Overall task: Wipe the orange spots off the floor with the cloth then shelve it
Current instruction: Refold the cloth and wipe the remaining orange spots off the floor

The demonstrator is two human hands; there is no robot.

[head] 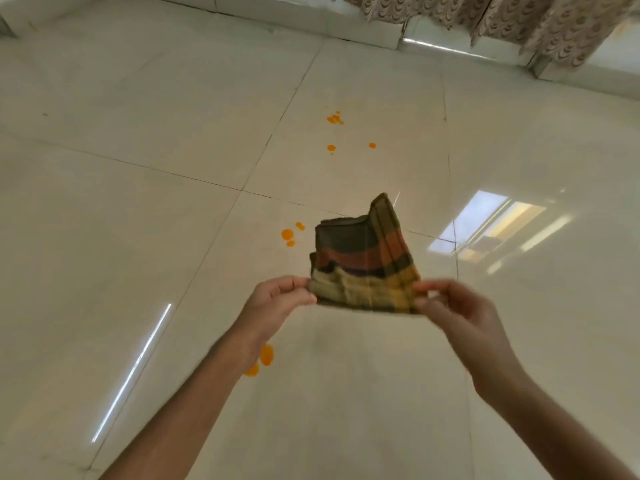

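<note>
Fingers and thumb of your left hand (277, 297) pinch the near left corner of the cloth (363, 268), and those of your right hand (460, 313) pinch the near right corner, so both hands are closed on it and hold it up in the air above the floor (138, 220). Around it, the pale glossy tiles carry the orange spots (287, 234) in several groups: one just beside the cloth at its 9 o'clock, a farther scatter toward 12 o'clock, and a larger pair at about 7 o'clock, partly covered by your left forearm. A patterned curtain (519, 19) hangs along the far wall at 1 o'clock, and a bright window reflection (485, 226) lies on the tiles at 3 o'clock of the cloth. Nothing stands between the cloth and the spots. Its held edge, yellow and blurred, runs from 9 to 3 o'clock between your hands and is its long axis; the folded, striped body points away from you toward 12 o'clock, with one corner peaking at the far right.
</note>
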